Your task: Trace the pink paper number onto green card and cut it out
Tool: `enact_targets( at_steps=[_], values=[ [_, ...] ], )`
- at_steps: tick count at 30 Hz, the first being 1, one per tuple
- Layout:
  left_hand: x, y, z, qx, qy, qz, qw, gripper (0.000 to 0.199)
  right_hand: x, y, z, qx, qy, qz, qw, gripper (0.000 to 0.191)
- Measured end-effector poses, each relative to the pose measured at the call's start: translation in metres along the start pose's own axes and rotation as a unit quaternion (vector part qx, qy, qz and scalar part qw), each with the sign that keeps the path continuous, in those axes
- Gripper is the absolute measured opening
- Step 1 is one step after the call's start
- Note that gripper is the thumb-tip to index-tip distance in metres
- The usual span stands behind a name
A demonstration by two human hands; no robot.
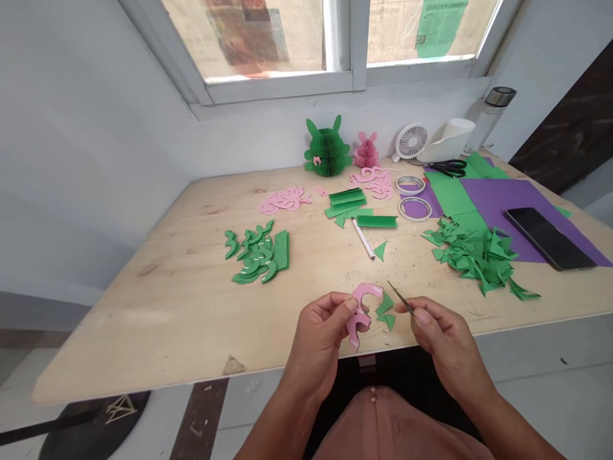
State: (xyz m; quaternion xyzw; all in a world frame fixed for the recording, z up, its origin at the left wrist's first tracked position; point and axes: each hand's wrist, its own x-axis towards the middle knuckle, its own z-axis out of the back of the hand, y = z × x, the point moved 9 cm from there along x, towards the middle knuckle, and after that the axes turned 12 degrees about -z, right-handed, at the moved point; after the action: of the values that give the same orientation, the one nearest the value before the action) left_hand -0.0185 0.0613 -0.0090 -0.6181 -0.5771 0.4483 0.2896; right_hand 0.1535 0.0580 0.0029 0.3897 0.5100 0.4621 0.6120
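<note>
My left hand (318,342) pinches a curved pink paper cut-out (360,318) between thumb and fingers, near the table's front edge. Pale strips like tape lie along its arms. To the right, my right hand (445,338) is closed around slim dark tweezers (400,296), their tip pointing up and left, apart from the cut-out. Small green paper scraps (385,304) lie on the table between the hands. Farther left is a pile of curved green paper cut-outs (258,255), some with pale strips on them.
Green scraps (479,255), a phone (550,236) and purple paper (498,198) lie at right. Behind are tape rolls (416,209), scissors (447,167), a white marker (364,239), pink cut-outs (285,200), a small fan (412,140) and green (328,153) and pink (366,152) honeycomb paper figures.
</note>
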Motion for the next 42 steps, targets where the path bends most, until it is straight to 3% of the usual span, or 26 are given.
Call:
enact_targets(
  at_steps=[10,15,27,37,42],
  values=[
    [-0.003,0.003,-0.011,0.109,0.095,-0.008,0.989,0.018,0.021,0.025,-0.027,-0.065,0.083,-0.017,0.994,0.025],
    [-0.003,0.005,-0.009,0.126,0.091,-0.009,0.988,0.019,0.02,0.021,-0.033,-0.068,0.108,-0.03,0.991,0.026],
    [-0.014,0.031,-0.001,0.083,0.075,0.066,0.992,0.017,0.019,0.016,-0.029,-0.062,0.1,-0.045,0.992,0.03],
    [-0.015,0.034,-0.008,0.042,0.094,0.106,0.989,0.016,0.02,0.015,-0.026,-0.064,0.103,-0.036,0.992,0.023],
    [-0.014,0.032,-0.006,0.062,0.092,0.091,0.99,0.016,0.021,0.015,-0.027,-0.064,0.106,-0.031,0.992,0.026]
  ],
)
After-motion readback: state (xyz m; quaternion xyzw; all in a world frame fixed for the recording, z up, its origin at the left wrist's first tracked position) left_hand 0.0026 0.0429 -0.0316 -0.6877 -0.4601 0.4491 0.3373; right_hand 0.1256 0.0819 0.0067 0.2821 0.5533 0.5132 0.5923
